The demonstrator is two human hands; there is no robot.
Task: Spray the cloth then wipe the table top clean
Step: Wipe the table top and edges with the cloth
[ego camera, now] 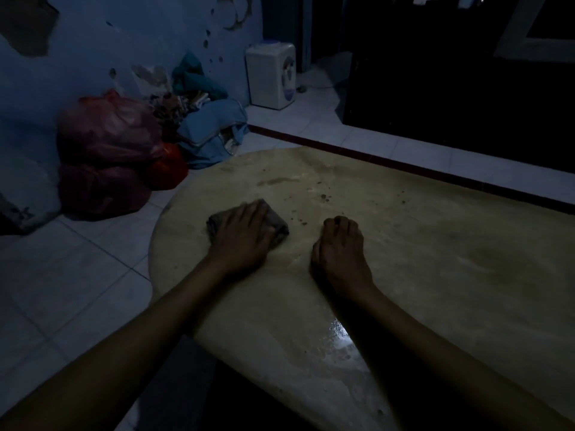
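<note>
Dim room w/ pale floor tiles [77, 269]; the round-ended desk [435, 259] fills the right and centre of the view, its top tan and blotchy. Dark specks and a smear [277, 181] sit on the far part, beyond both hands, and a wet glare patch [340, 332] shows near the front edge, between the forearms. By the wall, well apart from the desk: red plastic bags [105, 157], a heap of blue fabric [214, 129], a white water dispenser [271, 76].

Step in hand looks like the wipe: no spray bottle in view, so spraying is prob. done. Left hand [242, 234] lies flat on the cloth [275, 222], fingers spread apart and pressing it down, not clamped round it. Right hand [340, 250] rests on the bare desk just beside, fingers curled together into a loose fist, holding nothing I can see.

Cloth is small, dark grey, folded to a pad, near the desk's left edge. Next move prob. calls for pushing it fwd and right across the specks, keeping pressure even.
</note>
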